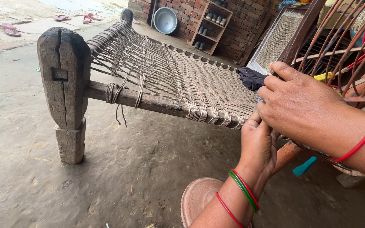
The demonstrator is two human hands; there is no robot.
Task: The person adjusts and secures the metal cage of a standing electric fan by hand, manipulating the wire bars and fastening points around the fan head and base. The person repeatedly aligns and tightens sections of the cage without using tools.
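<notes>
1. the left hand (pixel 257 145) and right hand (pixel 301 107) press together at the near rail of the woven rope cot (pixel 199 84); what the fingers pinch is hidden, so i cannot tell.
2. a dark cloth (pixel 250 78) lies on the webbing just beyond.
3. the cot's wooden leg (pixel 64 84) stands on the concrete floor (pixel 22 177).
4. a metal basin (pixel 164 20) leans on the brick wall (pixel 241 29).

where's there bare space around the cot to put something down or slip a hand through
Free: the concrete floor left of the wooden cot leg, and under the side rail up to the round clay lid. The woven rope bed is bare short of the dark cloth. Crowded: the right end, where left hand and right hand meet beside the cane frame.
</notes>
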